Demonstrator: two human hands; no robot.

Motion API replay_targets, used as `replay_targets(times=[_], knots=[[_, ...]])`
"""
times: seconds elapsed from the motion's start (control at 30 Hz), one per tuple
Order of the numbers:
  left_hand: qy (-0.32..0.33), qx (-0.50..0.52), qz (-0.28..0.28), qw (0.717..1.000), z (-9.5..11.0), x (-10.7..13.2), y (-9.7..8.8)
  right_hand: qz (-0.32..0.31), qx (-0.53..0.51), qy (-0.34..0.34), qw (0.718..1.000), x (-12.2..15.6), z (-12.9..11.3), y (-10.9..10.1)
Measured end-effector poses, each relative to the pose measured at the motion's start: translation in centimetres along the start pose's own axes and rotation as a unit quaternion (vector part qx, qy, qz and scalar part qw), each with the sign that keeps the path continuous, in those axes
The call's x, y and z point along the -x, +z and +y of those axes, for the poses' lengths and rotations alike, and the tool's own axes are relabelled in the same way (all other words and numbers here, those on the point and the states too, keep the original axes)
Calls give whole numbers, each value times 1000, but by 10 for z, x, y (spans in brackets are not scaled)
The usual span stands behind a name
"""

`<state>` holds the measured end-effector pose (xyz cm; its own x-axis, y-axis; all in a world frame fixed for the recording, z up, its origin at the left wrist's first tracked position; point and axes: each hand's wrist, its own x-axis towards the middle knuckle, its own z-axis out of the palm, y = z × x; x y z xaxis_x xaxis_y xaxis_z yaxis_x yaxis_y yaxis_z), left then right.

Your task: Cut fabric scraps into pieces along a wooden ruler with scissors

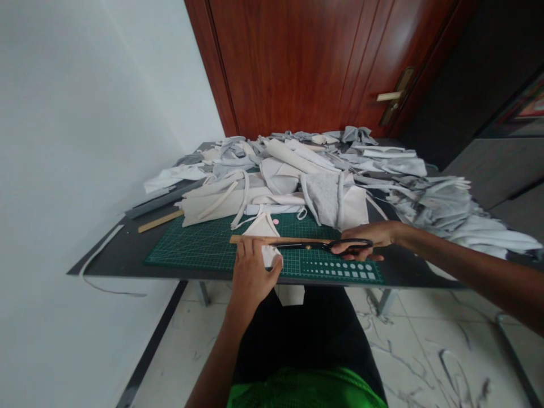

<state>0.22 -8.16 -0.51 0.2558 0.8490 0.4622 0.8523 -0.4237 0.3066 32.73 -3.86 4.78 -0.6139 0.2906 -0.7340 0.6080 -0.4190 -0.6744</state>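
My left hand (251, 272) lies flat with fingers stretched out, pressing a small cream fabric piece (262, 228) onto the green cutting mat (199, 246). A wooden ruler (272, 240) lies across the fabric just beyond my fingertips. My right hand (369, 238) is closed round the handles of black scissors (314, 246), whose blades point left along the ruler toward the fabric.
A big heap of white and grey fabric scraps (323, 175) covers the back and right of the dark table (123, 255). A second wooden stick (160, 221) and a grey bar lie at the left. A wooden door (306, 62) stands behind. Scraps litter the floor.
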Motion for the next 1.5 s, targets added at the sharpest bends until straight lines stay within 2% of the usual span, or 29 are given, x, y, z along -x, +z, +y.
replay_targets(times=[0.57, 0.83, 1.07, 1.23, 1.5], knots=[[-1, -9, 5, 1000, 0, 1, 1, 31, -13, -40, 999, -1, 7, 6], [0, 5, -10, 1000, -2, 2, 1, -67, -60, 14, 996, -10, 14, 1], [-9, 3, -9, 1000, -3, 3, 2, -93, -75, 30, 992, -11, 9, 1], [4, -18, -26, 999, -1, 2, 0, -70, -96, 27, 993, -9, 10, 3], [16, -16, -19, 1000, -4, 3, 0, -52, -108, 21, 993, -4, 8, 2]])
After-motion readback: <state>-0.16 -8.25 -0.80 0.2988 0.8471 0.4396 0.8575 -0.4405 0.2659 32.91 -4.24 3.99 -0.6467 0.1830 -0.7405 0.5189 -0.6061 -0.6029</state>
